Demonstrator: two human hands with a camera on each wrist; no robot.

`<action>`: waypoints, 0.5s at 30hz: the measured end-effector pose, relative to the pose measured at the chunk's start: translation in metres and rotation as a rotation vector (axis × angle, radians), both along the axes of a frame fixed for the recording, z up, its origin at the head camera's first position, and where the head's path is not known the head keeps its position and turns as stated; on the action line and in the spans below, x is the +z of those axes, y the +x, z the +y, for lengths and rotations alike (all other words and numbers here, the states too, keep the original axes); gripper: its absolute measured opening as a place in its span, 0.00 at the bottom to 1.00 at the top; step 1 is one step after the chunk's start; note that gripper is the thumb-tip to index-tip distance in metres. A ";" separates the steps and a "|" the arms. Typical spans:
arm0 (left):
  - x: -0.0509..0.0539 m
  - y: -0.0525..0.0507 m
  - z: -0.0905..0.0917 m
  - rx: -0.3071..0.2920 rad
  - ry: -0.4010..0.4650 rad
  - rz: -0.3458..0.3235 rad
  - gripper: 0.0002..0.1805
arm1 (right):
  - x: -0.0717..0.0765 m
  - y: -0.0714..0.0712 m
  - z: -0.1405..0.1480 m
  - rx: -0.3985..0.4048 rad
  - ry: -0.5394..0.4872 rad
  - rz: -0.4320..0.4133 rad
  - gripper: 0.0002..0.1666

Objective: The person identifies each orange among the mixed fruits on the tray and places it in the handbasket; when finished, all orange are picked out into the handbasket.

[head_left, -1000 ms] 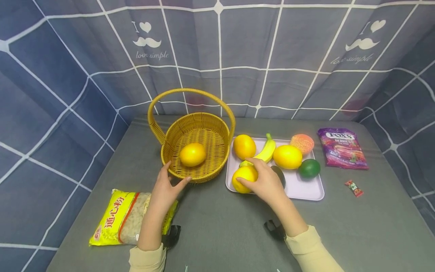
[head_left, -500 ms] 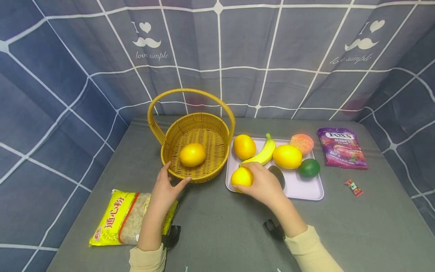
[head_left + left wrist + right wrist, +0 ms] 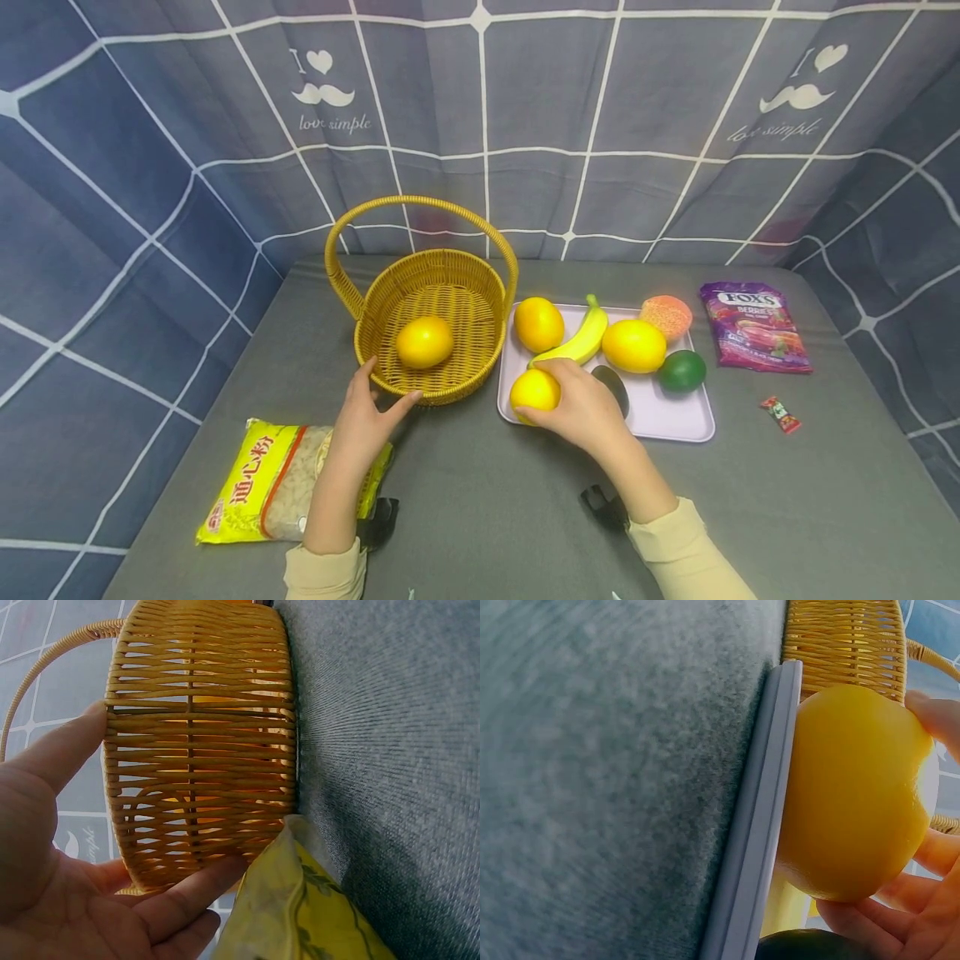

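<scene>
A wicker basket (image 3: pixel 390 371) with an arched handle holds one orange-yellow fruit (image 3: pixel 424 342). My left hand (image 3: pixel 363 429) rests against its near side, thumb and fingers spread; in the left wrist view the thumb tip touches the rim of the basket (image 3: pixel 199 742). My right hand (image 3: pixel 585 408) holds a round yellow fruit (image 3: pixel 534 395) at the near left corner of the lilac tray (image 3: pixel 667 427). Seen in the right wrist view, the thumb and fingers lie around the far side of this fruit (image 3: pixel 855 795), which sits low beside the tray's edge (image 3: pixel 757 847).
Also on the tray are a banana (image 3: pixel 588 333), an orange fruit (image 3: pixel 538 325), a yellow fruit (image 3: pixel 634 346), a peach (image 3: pixel 667 317), a green fruit (image 3: pixel 682 372) and a dark avocado (image 3: pixel 611 387). Candy packs (image 3: pixel 756 327) lie right, a pasta bag (image 3: pixel 273 479) left.
My right hand has closed round the yellow fruit, which has shifted slightly left and away from me. My left hand and the basket have stayed in place.
</scene>
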State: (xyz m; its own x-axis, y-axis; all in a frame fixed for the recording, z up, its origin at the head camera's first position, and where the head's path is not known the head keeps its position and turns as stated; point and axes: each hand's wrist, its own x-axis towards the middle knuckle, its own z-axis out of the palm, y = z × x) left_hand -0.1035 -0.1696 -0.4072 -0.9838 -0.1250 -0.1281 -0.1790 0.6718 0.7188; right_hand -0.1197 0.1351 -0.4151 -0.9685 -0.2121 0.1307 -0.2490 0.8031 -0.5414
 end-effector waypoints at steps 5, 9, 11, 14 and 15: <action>0.000 0.000 -0.001 -0.002 0.001 -0.004 0.56 | 0.001 -0.001 0.001 -0.013 -0.012 -0.009 0.38; 0.000 0.000 -0.001 0.004 0.004 -0.007 0.56 | 0.005 -0.001 0.003 -0.022 -0.054 -0.009 0.40; -0.001 0.001 -0.001 0.005 0.009 -0.010 0.56 | 0.008 -0.001 0.003 -0.024 -0.086 0.002 0.41; -0.001 0.001 -0.001 0.004 0.021 -0.012 0.57 | 0.015 -0.001 0.001 -0.020 -0.133 0.024 0.41; -0.001 0.001 -0.001 0.004 0.023 -0.013 0.57 | 0.017 -0.001 0.001 -0.019 -0.147 0.030 0.41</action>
State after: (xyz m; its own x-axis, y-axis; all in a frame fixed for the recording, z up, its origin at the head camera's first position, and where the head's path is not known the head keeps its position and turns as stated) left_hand -0.1025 -0.1708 -0.4083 -0.9815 -0.1262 -0.1437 -0.1912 0.6546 0.7314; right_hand -0.1210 0.1357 -0.3983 -0.9674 -0.1697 0.1878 -0.2519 0.7203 -0.6463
